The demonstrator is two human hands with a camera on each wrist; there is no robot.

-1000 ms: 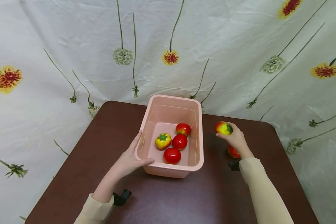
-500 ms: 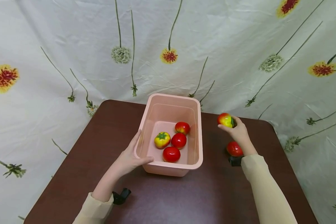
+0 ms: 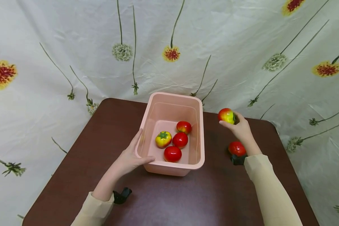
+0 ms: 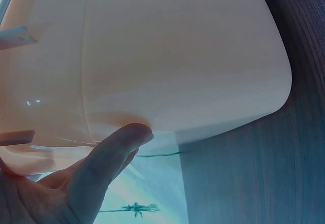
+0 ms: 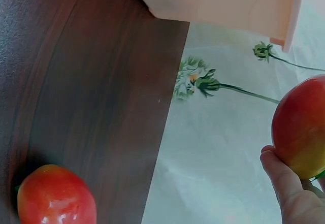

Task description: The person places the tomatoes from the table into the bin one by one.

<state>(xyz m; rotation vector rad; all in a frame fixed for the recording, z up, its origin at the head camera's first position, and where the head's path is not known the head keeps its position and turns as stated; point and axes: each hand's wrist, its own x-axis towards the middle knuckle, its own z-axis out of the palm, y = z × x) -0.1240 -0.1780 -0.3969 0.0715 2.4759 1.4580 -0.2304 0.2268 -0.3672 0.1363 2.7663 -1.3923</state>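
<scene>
My left hand (image 3: 131, 159) holds the near left corner of a pink plastic bin (image 3: 172, 111), fingers along its left side and thumb at the near rim. In the left wrist view the thumb (image 4: 114, 150) presses the outer wall. Over at the right, my right hand (image 3: 242, 128) grips a red and yellow tomato (image 3: 226, 115) by its green-leaved end, raised above the far table edge. Another red tomato (image 3: 236, 148) lies on the table below that wrist, partly behind the wrist strap. Several tomatoes sit inside the bin, including a yellow one (image 3: 163, 139) with its green top up.
The bin stands on a dark brown table (image 3: 180, 201) with rounded far corners. A white cloth (image 3: 228, 47) printed with flowers hangs behind and around it. Black camera straps (image 3: 122, 195) show at both wrists.
My right hand has lifted the tomato up and away toward the far table edge, uncovering more of the tomato lying on the table. The left hand has kept its hold on the bin.
</scene>
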